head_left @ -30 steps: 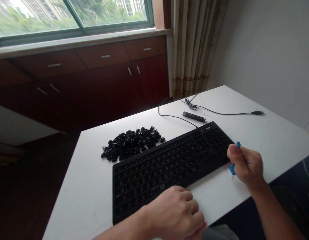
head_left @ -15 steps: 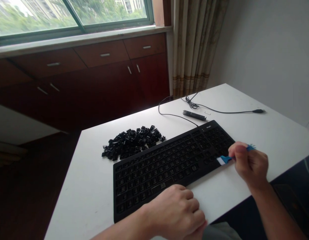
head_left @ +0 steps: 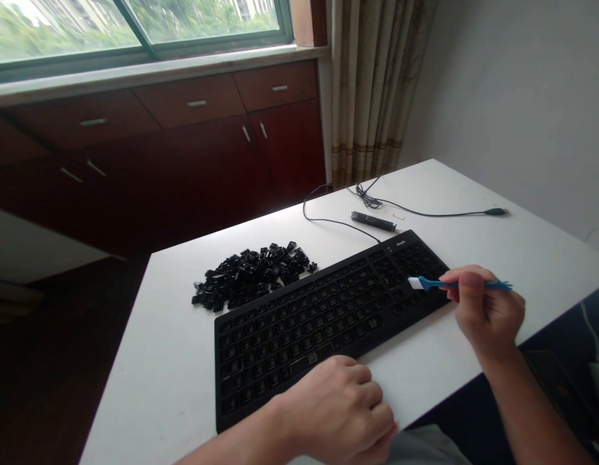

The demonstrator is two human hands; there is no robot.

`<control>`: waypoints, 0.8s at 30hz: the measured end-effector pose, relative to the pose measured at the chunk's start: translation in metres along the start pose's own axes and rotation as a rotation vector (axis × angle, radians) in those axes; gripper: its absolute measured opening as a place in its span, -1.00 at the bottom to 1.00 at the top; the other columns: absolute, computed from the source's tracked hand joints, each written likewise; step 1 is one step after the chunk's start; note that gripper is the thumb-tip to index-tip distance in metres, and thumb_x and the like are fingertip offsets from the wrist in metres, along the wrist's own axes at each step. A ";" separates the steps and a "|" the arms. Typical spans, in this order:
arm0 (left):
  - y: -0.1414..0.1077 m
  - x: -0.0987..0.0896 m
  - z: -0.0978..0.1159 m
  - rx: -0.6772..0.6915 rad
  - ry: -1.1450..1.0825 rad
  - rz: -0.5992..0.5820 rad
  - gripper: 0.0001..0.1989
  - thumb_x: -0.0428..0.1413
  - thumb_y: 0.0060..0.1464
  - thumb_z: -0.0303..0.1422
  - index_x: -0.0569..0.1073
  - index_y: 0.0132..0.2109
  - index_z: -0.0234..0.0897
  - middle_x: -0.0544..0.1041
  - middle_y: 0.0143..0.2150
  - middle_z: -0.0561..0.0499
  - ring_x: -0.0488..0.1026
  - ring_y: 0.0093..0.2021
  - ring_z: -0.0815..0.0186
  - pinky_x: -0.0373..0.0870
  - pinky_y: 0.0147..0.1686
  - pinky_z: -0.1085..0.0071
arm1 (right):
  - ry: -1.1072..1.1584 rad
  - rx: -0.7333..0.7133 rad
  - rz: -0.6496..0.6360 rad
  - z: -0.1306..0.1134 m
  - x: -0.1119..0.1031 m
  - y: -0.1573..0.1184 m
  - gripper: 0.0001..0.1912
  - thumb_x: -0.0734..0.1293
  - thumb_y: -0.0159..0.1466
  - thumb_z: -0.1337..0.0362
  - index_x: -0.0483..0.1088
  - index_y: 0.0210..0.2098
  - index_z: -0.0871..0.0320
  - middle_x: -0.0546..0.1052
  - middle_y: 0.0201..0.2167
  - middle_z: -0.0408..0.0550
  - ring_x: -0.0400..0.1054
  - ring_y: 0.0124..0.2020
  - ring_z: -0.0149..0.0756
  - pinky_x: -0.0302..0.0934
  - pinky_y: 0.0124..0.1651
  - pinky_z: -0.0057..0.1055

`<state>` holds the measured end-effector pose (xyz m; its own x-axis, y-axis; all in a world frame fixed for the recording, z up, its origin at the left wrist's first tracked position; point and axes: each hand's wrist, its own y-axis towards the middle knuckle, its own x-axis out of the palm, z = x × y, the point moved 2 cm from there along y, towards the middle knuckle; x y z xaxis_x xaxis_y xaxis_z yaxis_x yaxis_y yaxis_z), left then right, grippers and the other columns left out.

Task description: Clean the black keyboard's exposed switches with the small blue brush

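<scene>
My right hand [head_left: 490, 310] is closed round a small blue brush [head_left: 428, 283] with white bristles. The bristles point left, over the right part of a black keyboard [head_left: 299, 332]; whether they touch it I cannot tell. Most of the keyboard's caps are off, baring the sockets. A few caps, one near the front right, seem to be still on. My left hand [head_left: 341, 407] rests at the keyboard's front edge, back up and fingers curled under. Its palm is hidden. Behind the keyboard lies a heap of loose black keycaps [head_left: 251, 274].
A black cable [head_left: 437, 214] runs from the keyboard's back, partly coiled, to a USB plug at the right. A dark oblong tool [head_left: 374, 221] and a thin bent wire [head_left: 399, 217] lie behind the keyboard on the white table [head_left: 149, 361]. Cabinets [head_left: 193, 161] stand beyond.
The brush has moved left and away from me, from the keyboard's front right edge onto its key area. My left hand stays where it was; the view has shifted slightly.
</scene>
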<state>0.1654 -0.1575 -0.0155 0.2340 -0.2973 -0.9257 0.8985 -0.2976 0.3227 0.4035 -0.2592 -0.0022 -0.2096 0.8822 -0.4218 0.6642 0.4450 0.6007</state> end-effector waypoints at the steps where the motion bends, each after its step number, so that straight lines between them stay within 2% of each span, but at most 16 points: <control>1: 0.000 0.000 0.000 0.004 0.000 -0.009 -0.66 0.08 0.27 -0.25 0.17 -0.44 -0.20 0.30 -0.57 0.14 0.21 -0.57 0.38 0.01 -0.52 0.32 | -0.028 0.016 -0.016 0.000 0.001 0.001 -0.64 0.23 0.46 0.10 0.53 -0.38 0.06 0.52 -0.55 -0.14 0.39 -0.55 -0.36 0.24 -0.43 -0.35; 3: 0.000 0.000 0.000 0.004 -0.003 -0.005 -0.66 0.08 0.27 -0.25 0.18 -0.44 -0.20 0.30 -0.57 0.14 0.21 -0.57 0.38 0.00 -0.52 0.31 | -0.064 0.035 -0.070 -0.001 0.002 0.002 -0.58 0.26 0.44 0.10 0.49 -0.50 0.06 0.46 -0.64 -0.17 0.36 -0.59 -0.37 0.21 -0.43 -0.35; 6: 0.000 0.001 0.000 -0.005 -0.003 0.016 -0.66 0.09 0.26 -0.25 0.19 -0.45 -0.21 0.30 -0.57 0.13 0.21 -0.58 0.38 0.00 -0.53 0.30 | -0.016 0.018 -0.137 0.001 0.003 0.000 -0.46 0.26 0.44 0.11 0.32 -0.67 0.07 0.39 -0.72 -0.18 0.28 -0.66 -0.42 0.15 -0.49 -0.35; 8: 0.000 0.001 0.000 -0.006 0.000 0.013 -0.66 0.10 0.26 -0.25 0.20 -0.45 -0.21 0.30 -0.57 0.13 0.22 -0.58 0.38 0.02 -0.53 0.30 | 0.007 -0.013 -0.085 0.002 0.001 -0.002 -0.48 0.24 0.45 0.12 0.35 -0.63 0.08 0.44 -0.67 -0.16 0.30 -0.64 -0.41 0.17 -0.49 -0.35; 11: 0.000 0.001 0.000 0.001 -0.004 0.000 -0.66 0.09 0.27 -0.25 0.20 -0.45 -0.21 0.30 -0.57 0.13 0.23 -0.57 0.38 0.02 -0.52 0.30 | -0.028 -0.018 0.045 0.006 -0.002 -0.001 -0.58 0.22 0.46 0.11 0.50 -0.47 0.08 0.49 -0.60 -0.15 0.34 -0.60 -0.39 0.19 -0.48 -0.35; 14: 0.000 0.001 0.000 0.000 -0.008 0.003 -0.66 0.08 0.27 -0.26 0.18 -0.45 -0.20 0.30 -0.57 0.13 0.21 -0.57 0.38 0.02 -0.52 0.31 | -0.094 0.023 0.001 0.008 -0.001 0.003 -0.61 0.26 0.44 0.10 0.54 -0.44 0.08 0.47 -0.63 -0.17 0.35 -0.60 -0.39 0.20 -0.45 -0.36; 17: 0.000 0.001 0.000 -0.003 -0.004 0.007 -0.66 0.08 0.27 -0.25 0.19 -0.45 -0.21 0.30 -0.57 0.13 0.21 -0.58 0.38 0.01 -0.53 0.30 | -0.070 0.076 -0.047 0.009 -0.001 0.002 -0.51 0.28 0.43 0.08 0.44 -0.61 0.07 0.42 -0.70 -0.18 0.31 -0.64 -0.39 0.18 -0.47 -0.35; 19: 0.000 0.001 0.000 0.001 0.005 -0.010 -0.66 0.08 0.28 -0.25 0.19 -0.45 -0.21 0.30 -0.57 0.13 0.22 -0.57 0.38 0.01 -0.53 0.31 | -0.026 0.097 -0.035 0.008 -0.001 0.000 -0.45 0.27 0.43 0.05 0.36 -0.67 0.07 0.40 -0.71 -0.17 0.29 -0.65 -0.39 0.16 -0.49 -0.33; 21: 0.000 0.001 0.000 0.001 0.012 -0.024 -0.65 0.09 0.27 -0.24 0.19 -0.44 -0.21 0.30 -0.57 0.12 0.22 -0.57 0.39 0.01 -0.53 0.32 | -0.007 0.080 0.008 0.007 -0.002 -0.001 -0.46 0.23 0.45 0.04 0.36 -0.64 0.07 0.42 -0.68 -0.16 0.29 -0.64 -0.39 0.16 -0.49 -0.33; 24: 0.000 0.001 0.000 0.001 0.011 -0.020 -0.65 0.10 0.26 -0.25 0.18 -0.45 -0.21 0.29 -0.57 0.12 0.22 -0.57 0.40 0.01 -0.53 0.32 | -0.015 0.044 0.038 0.003 0.000 0.000 -0.54 0.20 0.47 0.07 0.48 -0.48 0.07 0.45 -0.64 -0.17 0.33 -0.61 -0.39 0.18 -0.48 -0.34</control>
<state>0.1657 -0.1582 -0.0163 0.2206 -0.2813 -0.9339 0.9024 -0.3046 0.3049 0.4055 -0.2599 -0.0046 -0.1735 0.8956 -0.4097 0.7023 0.4041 0.5860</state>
